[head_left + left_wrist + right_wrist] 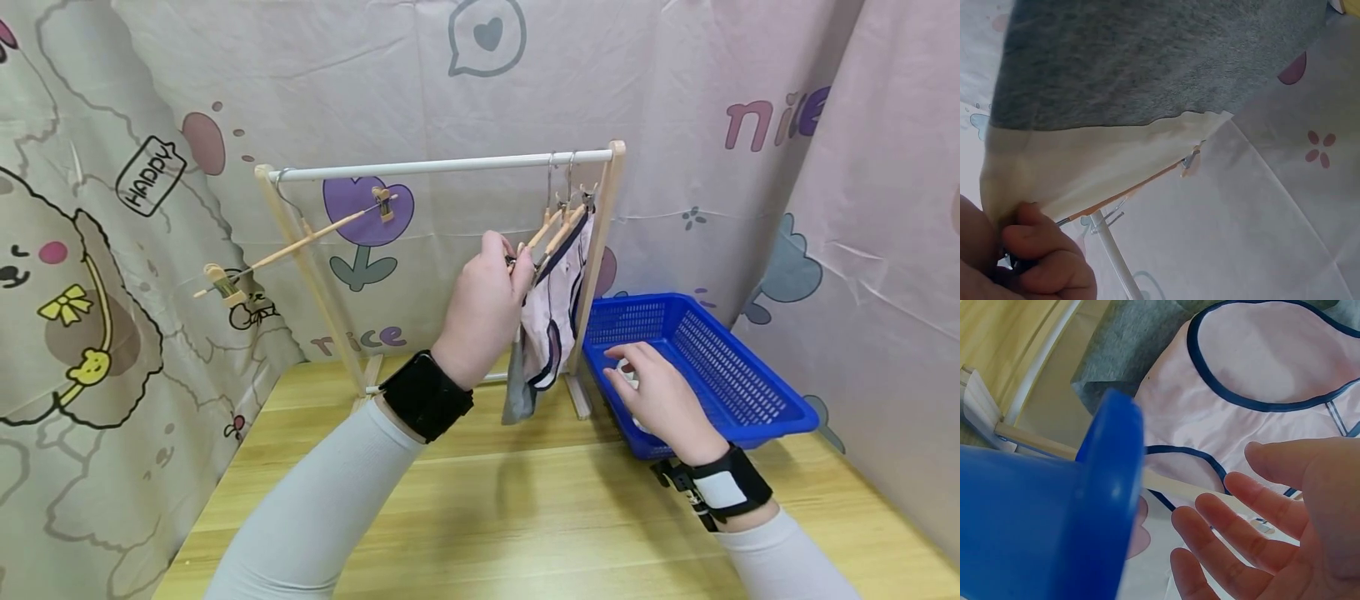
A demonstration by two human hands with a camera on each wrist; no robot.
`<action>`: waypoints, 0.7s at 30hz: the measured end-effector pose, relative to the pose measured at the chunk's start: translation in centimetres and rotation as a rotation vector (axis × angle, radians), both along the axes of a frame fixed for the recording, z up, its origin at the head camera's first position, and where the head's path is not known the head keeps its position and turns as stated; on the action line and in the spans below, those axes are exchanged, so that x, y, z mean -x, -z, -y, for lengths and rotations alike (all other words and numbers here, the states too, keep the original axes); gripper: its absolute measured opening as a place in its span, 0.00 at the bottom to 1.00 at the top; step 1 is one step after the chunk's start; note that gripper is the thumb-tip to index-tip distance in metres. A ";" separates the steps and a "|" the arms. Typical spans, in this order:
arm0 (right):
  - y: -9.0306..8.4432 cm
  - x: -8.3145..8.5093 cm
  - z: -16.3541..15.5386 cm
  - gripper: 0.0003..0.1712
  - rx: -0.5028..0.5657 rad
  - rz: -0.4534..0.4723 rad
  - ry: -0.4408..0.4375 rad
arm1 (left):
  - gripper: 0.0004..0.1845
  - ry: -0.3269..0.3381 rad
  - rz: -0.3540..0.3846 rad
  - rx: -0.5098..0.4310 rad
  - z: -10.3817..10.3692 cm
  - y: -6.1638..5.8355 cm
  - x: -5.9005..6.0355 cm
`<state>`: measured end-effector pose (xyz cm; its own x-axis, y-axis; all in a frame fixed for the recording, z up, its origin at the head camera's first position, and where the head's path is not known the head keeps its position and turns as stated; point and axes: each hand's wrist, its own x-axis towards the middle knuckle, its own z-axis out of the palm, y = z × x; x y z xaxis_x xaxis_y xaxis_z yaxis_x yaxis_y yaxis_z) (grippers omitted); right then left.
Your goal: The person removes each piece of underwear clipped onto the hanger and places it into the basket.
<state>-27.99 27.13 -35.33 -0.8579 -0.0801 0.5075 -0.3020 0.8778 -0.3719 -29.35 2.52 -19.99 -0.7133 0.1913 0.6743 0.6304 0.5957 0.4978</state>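
Observation:
My left hand [483, 300] pinches a clip at the near end of a wooden hanger [545, 229], by the corner of a grey garment [1160, 62] with a cream waistband [1085, 165]. The far end of that waistband meets the hanger's other clip [1191, 159]. Beside it hangs a pair of pale pink underpants [551, 317] with dark blue trim, on a second hanger. My right hand [660, 396] is over the near left side of the blue basket [720, 350], fingers spread and loosely bent, holding nothing. Something small and white shows behind its fingers.
A small drying rack with a white rail [450, 165] and wooden posts stands on the wooden table [480, 500]. At the rail's left end hangs a bare hanger [300, 242] with two clips, sticking out toward me. Printed curtains [420, 100] enclose the back and sides.

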 end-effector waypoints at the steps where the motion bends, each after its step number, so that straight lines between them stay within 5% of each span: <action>1: 0.0 0.0 0.0 0.15 0.001 0.001 0.000 | 0.12 0.004 -0.007 -0.001 0.1 0.0 0.0; 21: 0.0 0.2 -0.3 0.15 0.001 -0.004 -0.009 | 0.11 0.042 -0.067 -0.039 1.5 0.4 1.7</action>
